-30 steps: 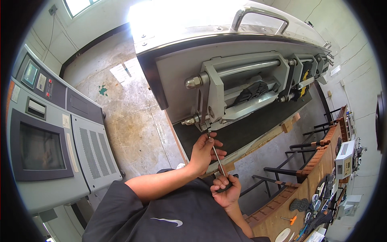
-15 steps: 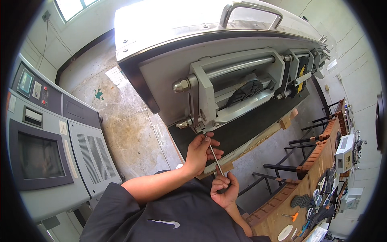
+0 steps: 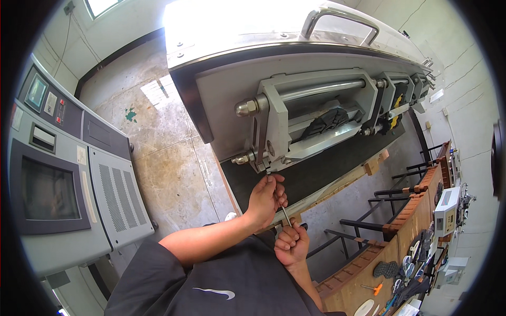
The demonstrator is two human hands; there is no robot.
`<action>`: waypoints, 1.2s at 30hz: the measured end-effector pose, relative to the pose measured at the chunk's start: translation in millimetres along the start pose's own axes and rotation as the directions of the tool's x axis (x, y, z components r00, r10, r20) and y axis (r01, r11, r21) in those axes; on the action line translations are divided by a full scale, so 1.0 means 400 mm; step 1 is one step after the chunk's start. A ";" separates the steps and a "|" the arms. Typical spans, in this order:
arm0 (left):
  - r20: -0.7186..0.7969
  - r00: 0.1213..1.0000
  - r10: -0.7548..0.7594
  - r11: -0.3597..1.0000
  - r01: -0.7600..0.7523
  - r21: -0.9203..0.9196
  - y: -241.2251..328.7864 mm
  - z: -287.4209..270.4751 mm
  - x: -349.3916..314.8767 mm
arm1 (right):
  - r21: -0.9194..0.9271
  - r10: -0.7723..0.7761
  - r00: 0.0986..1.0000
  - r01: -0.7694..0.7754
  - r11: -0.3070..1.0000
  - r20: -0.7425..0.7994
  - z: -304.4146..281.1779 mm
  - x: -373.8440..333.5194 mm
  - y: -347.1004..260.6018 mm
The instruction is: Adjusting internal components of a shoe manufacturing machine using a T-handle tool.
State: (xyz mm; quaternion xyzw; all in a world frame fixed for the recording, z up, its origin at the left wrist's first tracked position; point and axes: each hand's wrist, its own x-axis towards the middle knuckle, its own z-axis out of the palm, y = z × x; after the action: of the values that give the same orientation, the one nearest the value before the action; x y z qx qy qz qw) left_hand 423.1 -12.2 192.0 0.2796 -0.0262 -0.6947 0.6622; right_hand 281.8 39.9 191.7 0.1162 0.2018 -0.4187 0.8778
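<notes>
A thin metal rod [image 3: 286,214] slants between my two hands. My left hand [image 3: 265,199] is closed around its upper part, fingertips close under the lower corner of a metal clamp frame [image 3: 279,124]. My right hand [image 3: 291,243] grips the lower end in a fist, and its fingers hide that end. Whether the rod's top touches the frame's corner I cannot tell. Inside the frame, below a shiny round bar [image 3: 321,90], sits a dark shoe sole piece [image 3: 328,122]. Domed nuts [image 3: 246,108] stand out at the frame's left side.
A white machine cover with a metal handle [image 3: 311,23] rises above the frame. A black bench surface [image 3: 305,174] lies below it. On the left stands a grey cabinet [image 3: 118,195] with a screen. At the right, a wooden workbench [image 3: 350,295] carries soles, scissors and an orange-handled tool [image 3: 377,289].
My left hand has closed more fully around the rod, covering much of its length. My right hand has moved slightly, still gripping the lower end. The whole view has shifted a little.
</notes>
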 end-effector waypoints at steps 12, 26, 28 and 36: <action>0.018 0.885 -0.464 0.624 0.312 0.716 -0.052 0.039 -0.094 | -0.242 -0.283 0.957 0.289 0.926 0.060 -0.018 0.029 0.020; 0.646 0.637 -0.419 0.907 0.264 0.328 -0.063 -0.005 -0.055 | -0.455 0.118 0.718 0.549 -0.701 0.686 0.118 -0.018 -0.107; 0.626 0.692 -0.359 0.932 0.301 0.203 -0.061 -0.005 -0.056 | -0.363 0.197 0.770 0.489 -0.793 0.607 0.129 -0.023 -0.105; 0.303 0.903 -0.304 0.940 0.233 0.249 -0.103 -0.029 -0.023 | -0.649 -0.777 0.400 0.761 -0.014 0.486 -0.058 0.008 0.041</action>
State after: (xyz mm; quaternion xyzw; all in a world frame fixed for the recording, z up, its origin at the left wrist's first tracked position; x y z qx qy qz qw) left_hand 390.3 5.1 168.6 0.2247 -0.1721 -0.8106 0.5127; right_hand 290.5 56.6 170.2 -0.4249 0.4036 -0.6817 0.4380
